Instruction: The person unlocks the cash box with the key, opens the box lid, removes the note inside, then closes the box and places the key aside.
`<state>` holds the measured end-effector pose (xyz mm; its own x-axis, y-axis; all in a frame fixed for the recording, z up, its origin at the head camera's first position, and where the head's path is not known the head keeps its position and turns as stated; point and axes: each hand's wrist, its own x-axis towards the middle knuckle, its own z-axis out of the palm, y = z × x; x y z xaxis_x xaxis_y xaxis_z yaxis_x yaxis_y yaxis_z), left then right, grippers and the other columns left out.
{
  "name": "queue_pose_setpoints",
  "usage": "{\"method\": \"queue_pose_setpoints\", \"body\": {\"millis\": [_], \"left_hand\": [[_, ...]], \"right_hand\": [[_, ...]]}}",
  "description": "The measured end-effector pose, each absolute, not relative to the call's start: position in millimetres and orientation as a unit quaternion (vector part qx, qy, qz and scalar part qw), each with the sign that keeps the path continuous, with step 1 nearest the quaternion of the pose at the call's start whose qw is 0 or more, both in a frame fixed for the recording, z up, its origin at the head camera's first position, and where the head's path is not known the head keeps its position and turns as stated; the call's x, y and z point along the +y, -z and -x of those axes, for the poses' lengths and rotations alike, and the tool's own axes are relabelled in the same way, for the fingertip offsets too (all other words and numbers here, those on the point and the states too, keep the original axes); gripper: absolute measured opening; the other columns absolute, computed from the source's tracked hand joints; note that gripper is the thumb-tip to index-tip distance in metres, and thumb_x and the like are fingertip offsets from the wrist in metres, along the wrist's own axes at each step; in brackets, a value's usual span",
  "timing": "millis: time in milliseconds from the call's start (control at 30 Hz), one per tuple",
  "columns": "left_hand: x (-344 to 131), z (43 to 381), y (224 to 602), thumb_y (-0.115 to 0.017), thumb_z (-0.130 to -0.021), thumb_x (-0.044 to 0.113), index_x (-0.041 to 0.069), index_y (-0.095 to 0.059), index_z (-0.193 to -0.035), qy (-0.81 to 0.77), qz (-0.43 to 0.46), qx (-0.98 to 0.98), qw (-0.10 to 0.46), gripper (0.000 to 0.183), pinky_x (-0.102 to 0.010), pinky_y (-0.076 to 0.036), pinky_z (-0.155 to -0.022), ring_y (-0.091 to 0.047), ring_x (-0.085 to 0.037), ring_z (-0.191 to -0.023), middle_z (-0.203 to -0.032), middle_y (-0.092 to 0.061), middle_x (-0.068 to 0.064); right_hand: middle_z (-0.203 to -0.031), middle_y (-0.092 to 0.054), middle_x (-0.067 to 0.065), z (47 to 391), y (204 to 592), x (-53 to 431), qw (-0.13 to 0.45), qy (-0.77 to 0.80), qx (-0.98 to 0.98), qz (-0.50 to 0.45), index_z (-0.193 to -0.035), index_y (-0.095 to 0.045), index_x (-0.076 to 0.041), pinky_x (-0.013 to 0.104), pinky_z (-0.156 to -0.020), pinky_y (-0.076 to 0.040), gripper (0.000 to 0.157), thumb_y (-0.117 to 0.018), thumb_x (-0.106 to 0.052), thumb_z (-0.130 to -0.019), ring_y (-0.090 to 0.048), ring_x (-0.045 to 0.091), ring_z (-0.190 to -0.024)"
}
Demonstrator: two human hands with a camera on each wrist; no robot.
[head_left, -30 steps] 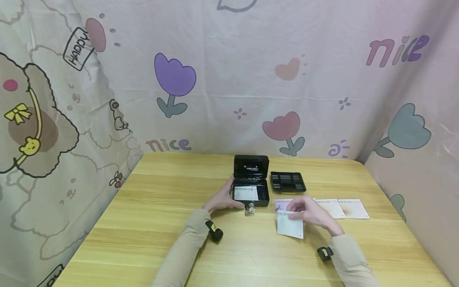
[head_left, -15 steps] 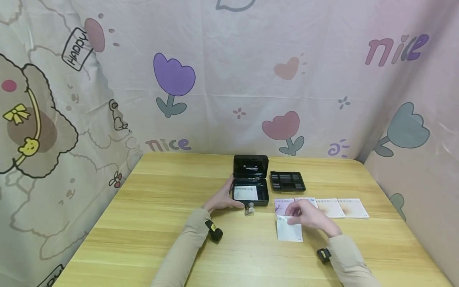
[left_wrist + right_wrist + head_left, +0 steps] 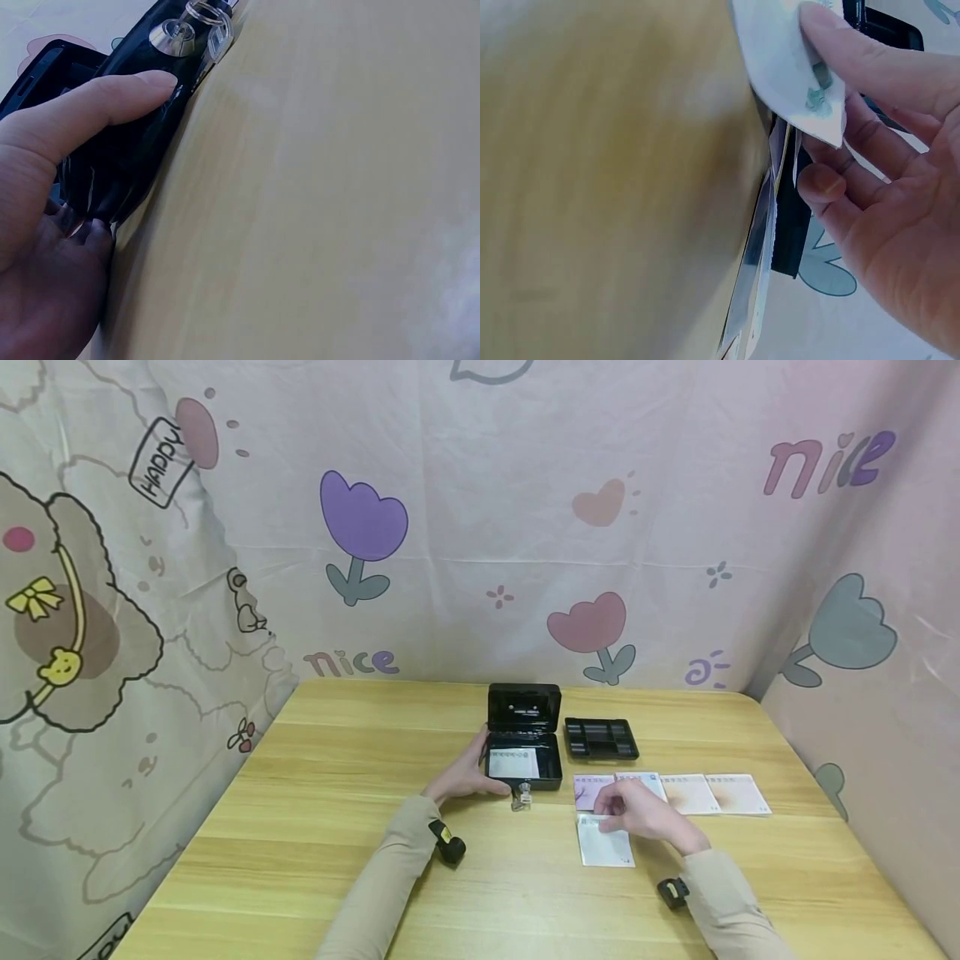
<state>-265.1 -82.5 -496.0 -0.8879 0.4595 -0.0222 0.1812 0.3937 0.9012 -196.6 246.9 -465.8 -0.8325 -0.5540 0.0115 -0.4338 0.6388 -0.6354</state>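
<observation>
At the corner of an open black cash box [image 3: 557, 770], my left hand [image 3: 467, 774] grips it with the thumb along the front and fingers at the left side. A key ring with a clear tag [image 3: 219, 37] hangs at the box's lock [image 3: 172, 37]. Inside the box lies a pale printed paper note [image 3: 514, 763]. My right hand [image 3: 641, 814] pinches the top edge of a pale green-white paper note [image 3: 606, 847], thumb on its face. In the right wrist view that note [image 3: 784, 60] bends. Behind the right fingers, a purple-tinted note [image 3: 590, 790] and a blue-printed note [image 3: 651, 783] are partly covered.
A black compartment tray [image 3: 602, 740] lies right of the cash box. Two cream notes [image 3: 691, 794] continue the row to the right on the wooden table [image 3: 360, 752]. A printed cloth curtain [image 3: 465, 527] stands behind and at both sides.
My right hand has moved slightly down and left with the green-white note, which now lies flatter and lower, showing more of the purple and blue notes. The left hand has stayed on the box.
</observation>
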Motion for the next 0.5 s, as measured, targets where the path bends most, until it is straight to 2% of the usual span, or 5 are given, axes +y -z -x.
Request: {"method": "queue_pose_setpoints", "body": {"millis": [500], "left_hand": [[-83.3, 264.9, 495.9, -0.09, -0.072, 0.017, 0.006, 0.005, -0.162, -0.512, -0.196, 0.826, 0.134, 0.131, -0.055, -0.007, -0.129, -0.004, -0.036, -0.158, -0.17, 0.003, -0.019]], "right_hand": [[-0.075, -0.063, -0.007, 196.1, 467.8, 245.2, 0.087, 0.308, 0.905, 0.279, -0.082, -0.07, -0.011, 0.018, -0.063, -0.043, 0.016, -0.083, -0.006, -0.074, -0.047, 0.001, -0.07]]}}
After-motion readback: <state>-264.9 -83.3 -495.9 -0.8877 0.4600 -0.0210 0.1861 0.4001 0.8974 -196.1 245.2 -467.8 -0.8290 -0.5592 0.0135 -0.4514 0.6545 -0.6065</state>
